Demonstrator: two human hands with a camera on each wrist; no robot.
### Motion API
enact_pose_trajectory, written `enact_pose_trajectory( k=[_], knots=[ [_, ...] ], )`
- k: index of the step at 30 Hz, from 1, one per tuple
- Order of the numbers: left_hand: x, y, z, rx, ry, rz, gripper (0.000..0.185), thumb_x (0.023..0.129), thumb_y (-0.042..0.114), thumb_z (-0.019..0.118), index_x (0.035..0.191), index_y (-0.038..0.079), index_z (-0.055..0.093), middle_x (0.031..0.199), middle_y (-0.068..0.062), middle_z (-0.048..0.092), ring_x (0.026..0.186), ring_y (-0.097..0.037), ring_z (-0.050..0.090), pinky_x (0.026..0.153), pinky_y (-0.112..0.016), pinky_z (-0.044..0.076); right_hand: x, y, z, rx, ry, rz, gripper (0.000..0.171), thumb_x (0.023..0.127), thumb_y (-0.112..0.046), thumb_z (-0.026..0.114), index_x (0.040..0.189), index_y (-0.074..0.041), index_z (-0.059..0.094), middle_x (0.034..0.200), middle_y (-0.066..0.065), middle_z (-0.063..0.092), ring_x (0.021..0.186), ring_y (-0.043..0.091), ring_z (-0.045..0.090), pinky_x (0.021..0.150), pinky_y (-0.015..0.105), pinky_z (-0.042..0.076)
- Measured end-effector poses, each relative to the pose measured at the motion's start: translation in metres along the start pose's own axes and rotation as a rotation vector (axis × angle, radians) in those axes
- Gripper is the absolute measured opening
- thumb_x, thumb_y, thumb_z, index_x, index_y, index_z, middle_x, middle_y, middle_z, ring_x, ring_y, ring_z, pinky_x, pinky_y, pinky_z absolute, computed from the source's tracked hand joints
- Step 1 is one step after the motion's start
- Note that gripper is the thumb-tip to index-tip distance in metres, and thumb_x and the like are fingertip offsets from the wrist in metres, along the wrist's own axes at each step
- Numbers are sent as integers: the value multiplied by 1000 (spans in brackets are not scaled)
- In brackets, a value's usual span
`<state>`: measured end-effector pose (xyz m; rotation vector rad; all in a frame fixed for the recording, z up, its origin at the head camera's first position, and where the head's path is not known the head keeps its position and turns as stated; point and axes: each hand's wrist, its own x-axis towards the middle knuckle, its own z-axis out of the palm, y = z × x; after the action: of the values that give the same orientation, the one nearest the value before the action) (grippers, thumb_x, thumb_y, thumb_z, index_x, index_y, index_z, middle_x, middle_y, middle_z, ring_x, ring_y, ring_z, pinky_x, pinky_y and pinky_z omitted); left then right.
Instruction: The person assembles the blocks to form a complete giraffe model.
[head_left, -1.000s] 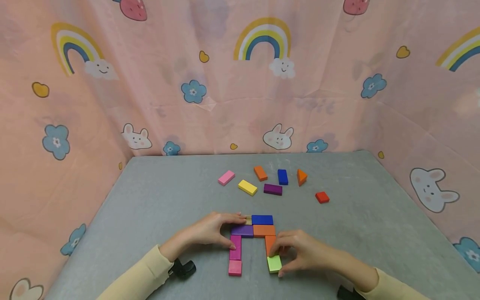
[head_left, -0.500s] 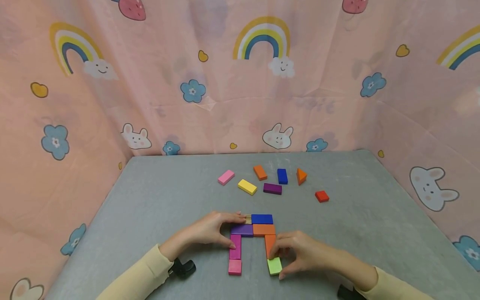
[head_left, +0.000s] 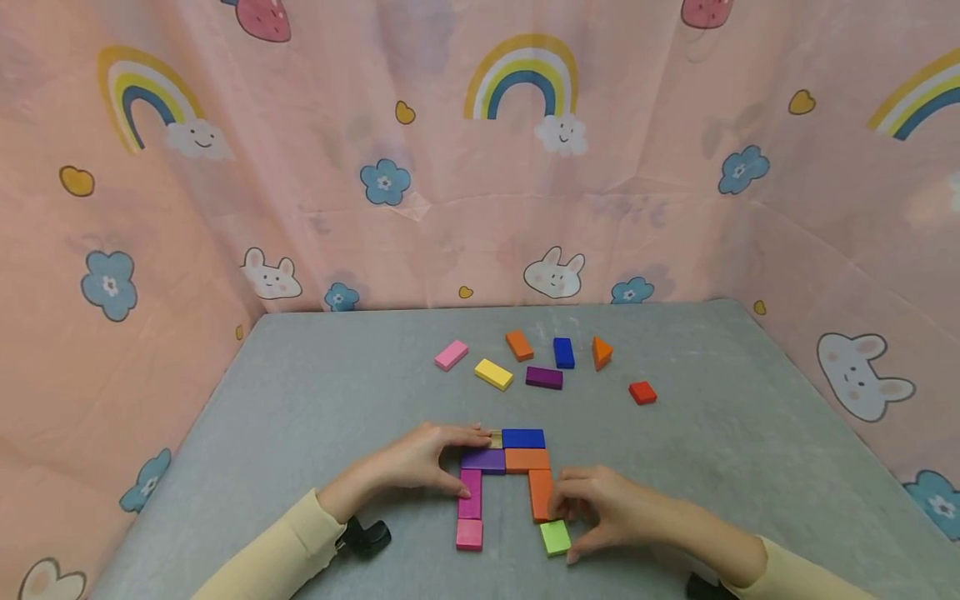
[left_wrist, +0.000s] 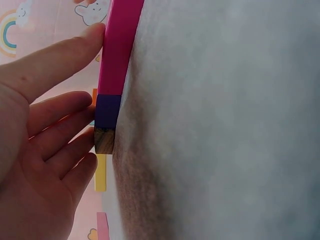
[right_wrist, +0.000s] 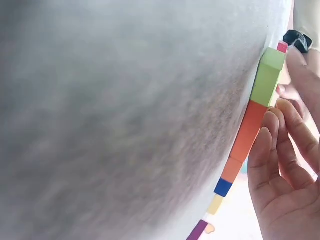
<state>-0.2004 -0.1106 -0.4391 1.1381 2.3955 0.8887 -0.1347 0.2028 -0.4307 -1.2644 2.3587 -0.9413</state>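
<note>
Head view — green block [head_left: 555,537] just beside right hand [head_left: 600,510].

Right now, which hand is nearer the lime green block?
Right. The right hand touches the lime green block from its right side; the left hand rests further left against the magenta block.

1. I wear a top with long sleeves in pale yellow; both sleeves end at my wrists.
2. My left hand [head_left: 416,458] and my right hand [head_left: 607,508] are bare.
3. A small black device sits under each wrist.
</note>
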Motion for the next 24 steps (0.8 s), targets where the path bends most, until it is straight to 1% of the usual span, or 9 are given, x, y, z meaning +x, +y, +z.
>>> enact_pose_trajectory(
  k=[4,7,14,20,24],
  knots=[
    [1,-1,1,-5,0,6,66,76,32,80,136,21,54,144,10,46,139,-11,35,111,-40,34,-6,3,-2,60,17,65,33,78,-39,75,102,-20,63,93,-8,62,79,1,59,64,19,52],
    [1,-1,1,-8,1,14,67,76,32,80,136,21,53,144,10,46,139,-12,35,111,-40,34,-10,6,-3,74,23,82,32,78,-39,75,102,-20,63,93,-9,63,79,1,59,64,19,53],
    [1,-3,1,5,4,26,66,76,31,80,136,19,54,144,9,47,139,-12,35,112,-39,33,-12,8,-1,58,-11,120,31,78,-43,74,100,-24,63,90,-11,60,76,0,56,62,18,50],
    [1,-2,1,16,5,29,66,76,30,80,136,20,53,144,10,46,139,-12,35,111,-39,34,-10,7,0,39,-15,111,30,78,-43,74,99,-24,63,89,-12,60,76,-1,56,63,18,51],
    [1,-3,1,13,5,28,66,76,32,79,136,20,54,144,9,46,139,-11,35,112,-38,34,-9,7,0,37,-26,130,29,78,-44,74,97,-25,63,88,-13,59,76,-2,55,64,17,50]
  ],
)
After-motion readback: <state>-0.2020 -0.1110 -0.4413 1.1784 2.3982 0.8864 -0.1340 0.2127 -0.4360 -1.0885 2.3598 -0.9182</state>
